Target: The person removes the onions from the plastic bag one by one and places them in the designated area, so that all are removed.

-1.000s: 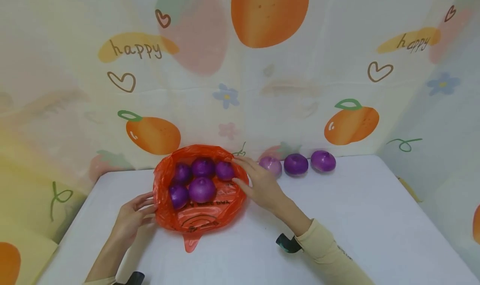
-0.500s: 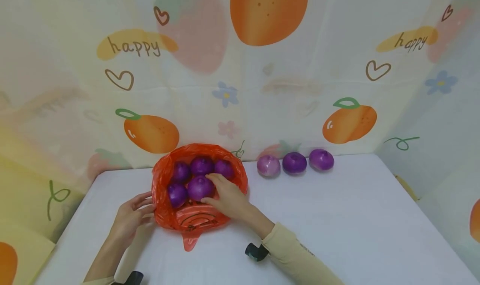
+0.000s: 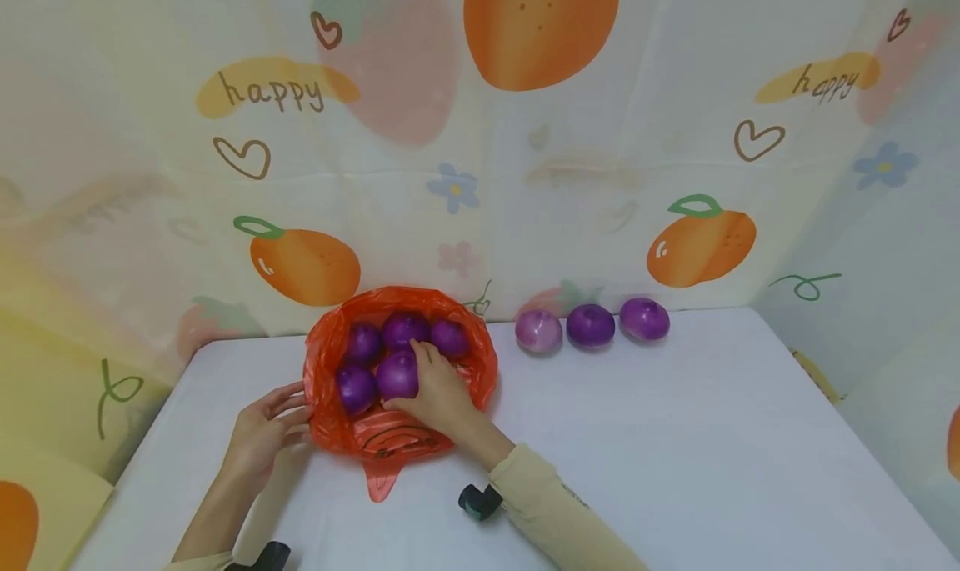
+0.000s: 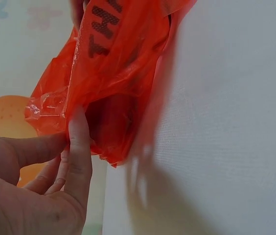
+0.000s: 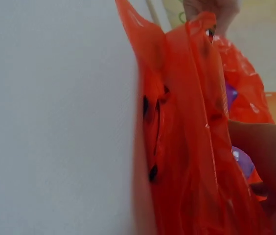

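Observation:
A red plastic bag (image 3: pixel 327 425) stands with its mouth wide on the white table, several purple onions (image 3: pixel 363 343) inside. My left hand (image 3: pixel 255 442) is at the bag's left side; in the left wrist view its thumb and fingers (image 4: pixel 79 161) pinch the rim. Reaching over the near right rim, my right hand (image 3: pixel 442 398) grips the front onion (image 3: pixel 397 375), thumb on the near side and fingers on the far side. That onion still sits among the others. In the right wrist view the bag wall (image 5: pixel 187 147) hides most of the onions.
Three more onions stand in a row at the table's back edge, right of the bag: a paler onion (image 3: pixel 538 332), a dark onion (image 3: pixel 590 328) and another onion (image 3: pixel 645 320). Behind the white table (image 3: pixel 675 446) hangs a fruit-printed cloth (image 3: pixel 495 204).
My right hand has moved from the bag's right rim into the bag and taken hold of the front onion. My left hand stays at the left rim.

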### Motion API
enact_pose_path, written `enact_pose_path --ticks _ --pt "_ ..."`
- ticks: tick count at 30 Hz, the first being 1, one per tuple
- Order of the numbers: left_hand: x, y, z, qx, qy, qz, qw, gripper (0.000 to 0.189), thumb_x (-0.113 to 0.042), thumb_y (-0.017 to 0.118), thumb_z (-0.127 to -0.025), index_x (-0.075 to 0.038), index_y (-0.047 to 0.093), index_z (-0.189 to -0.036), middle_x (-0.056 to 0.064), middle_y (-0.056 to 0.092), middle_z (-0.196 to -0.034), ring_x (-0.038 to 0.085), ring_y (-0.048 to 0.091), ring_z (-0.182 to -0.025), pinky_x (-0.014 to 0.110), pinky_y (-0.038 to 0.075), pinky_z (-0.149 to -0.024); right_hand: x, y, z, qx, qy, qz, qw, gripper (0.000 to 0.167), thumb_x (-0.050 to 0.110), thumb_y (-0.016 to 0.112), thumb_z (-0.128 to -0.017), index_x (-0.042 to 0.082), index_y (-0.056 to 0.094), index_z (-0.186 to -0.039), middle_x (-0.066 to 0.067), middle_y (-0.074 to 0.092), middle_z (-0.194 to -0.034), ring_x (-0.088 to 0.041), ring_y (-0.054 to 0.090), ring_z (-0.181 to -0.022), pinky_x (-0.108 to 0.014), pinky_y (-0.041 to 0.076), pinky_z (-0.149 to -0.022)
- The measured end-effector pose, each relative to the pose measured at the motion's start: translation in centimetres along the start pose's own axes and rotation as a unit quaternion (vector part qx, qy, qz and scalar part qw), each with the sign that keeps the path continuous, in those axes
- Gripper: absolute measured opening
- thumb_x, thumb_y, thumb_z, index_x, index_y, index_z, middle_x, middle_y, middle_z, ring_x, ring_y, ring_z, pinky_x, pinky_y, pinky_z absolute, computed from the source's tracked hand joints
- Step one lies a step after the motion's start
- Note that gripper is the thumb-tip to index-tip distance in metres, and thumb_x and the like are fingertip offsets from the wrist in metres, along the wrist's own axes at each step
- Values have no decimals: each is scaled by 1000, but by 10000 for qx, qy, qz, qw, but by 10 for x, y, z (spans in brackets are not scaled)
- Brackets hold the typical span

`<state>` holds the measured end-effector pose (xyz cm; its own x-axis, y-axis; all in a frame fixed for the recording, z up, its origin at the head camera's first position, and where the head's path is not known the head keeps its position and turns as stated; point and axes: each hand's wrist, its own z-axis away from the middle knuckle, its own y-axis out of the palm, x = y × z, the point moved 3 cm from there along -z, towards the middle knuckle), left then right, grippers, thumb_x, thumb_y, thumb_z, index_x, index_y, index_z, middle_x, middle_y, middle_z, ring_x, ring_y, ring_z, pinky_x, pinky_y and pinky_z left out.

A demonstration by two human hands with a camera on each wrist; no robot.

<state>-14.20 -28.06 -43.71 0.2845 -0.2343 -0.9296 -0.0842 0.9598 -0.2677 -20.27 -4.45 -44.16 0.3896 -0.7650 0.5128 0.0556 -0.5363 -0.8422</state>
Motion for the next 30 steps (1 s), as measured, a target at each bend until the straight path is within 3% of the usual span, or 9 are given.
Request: enact_pose_path --ticks 5,12,19,25,30 --pt "-1 0 1 23 -51 30 10000 54 -4 55 -98 4 35 -147 5 65 -117 7 66 -81 26 58 -74 -3 3 -2 191 -94 8 9998 86 42 80 -80 7 40 -147 -11 49 -141 -26 53 -125 -43 44 -105" --pt "-3 1 2 -46 48 209 9998 53 -4 57 -97 5 37 -146 -6 67 -105 6 66 -80 25 58 -72 -3 -7 3 66 -361 -20 9993 81 34 82 -79 9 42 -145 -11 48 -142 -26 51 -126 -44 46 -103" --pt "-2 2 3 -38 29 228 9997 53 -5 57 -97 4 37 -146 -6 67 -107 6 66 -81 26 58 -73 0 -33 13 25 -778 -249 9967 83 34 83 -79 12 40 -147 -8 45 -146 -23 46 -132 -39 43 -106" --pt "-4 -1 4 -8 87 200 9998 53 -6 57 -98 3 37 -146 -5 67 -109 8 68 -82 27 58 -74 -4 -70 25 -22 -1288 -493 9904 82 34 82 -79 13 42 -148 -7 42 -149 -22 43 -135 -39 43 -106" --pt "-5 -3 5 -9 154 186 9997 53 -8 57 -98 4 37 -146 -11 66 -104 7 68 -83 26 58 -75 -12 -95 29 -219 -1278 -624 9896 84 35 84 -77 12 44 -146 -9 44 -147 -26 45 -133 -41 44 -105"
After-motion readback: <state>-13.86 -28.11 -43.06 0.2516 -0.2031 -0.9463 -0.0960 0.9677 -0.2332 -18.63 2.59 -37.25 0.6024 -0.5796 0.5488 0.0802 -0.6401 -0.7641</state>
